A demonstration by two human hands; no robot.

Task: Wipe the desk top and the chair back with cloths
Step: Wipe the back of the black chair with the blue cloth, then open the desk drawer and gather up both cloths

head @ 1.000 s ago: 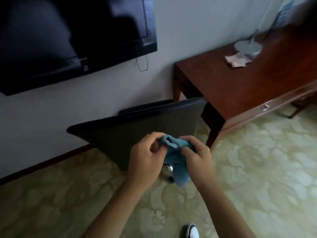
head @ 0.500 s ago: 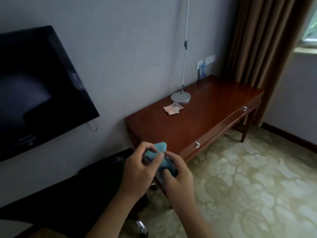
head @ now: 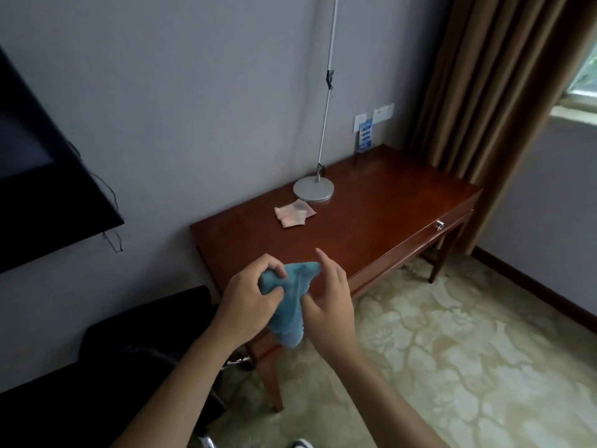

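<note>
Before the desk [head: 371, 221], left hand [head: 248, 295] grips the blue cloth [head: 290, 305]; right hand [head: 329, 299] fingers loosely spread; wiping the top likely follows.

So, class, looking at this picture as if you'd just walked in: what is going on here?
A person stands near a wooden desk, working a blue cloth between both hands. The left hand grips its bunched top, while the right hand touches its side with fingers spread. A second, pinkish cloth lies on the desk by the lamp base. A dark chair sits at lower left. No wiping is under way.
</note>
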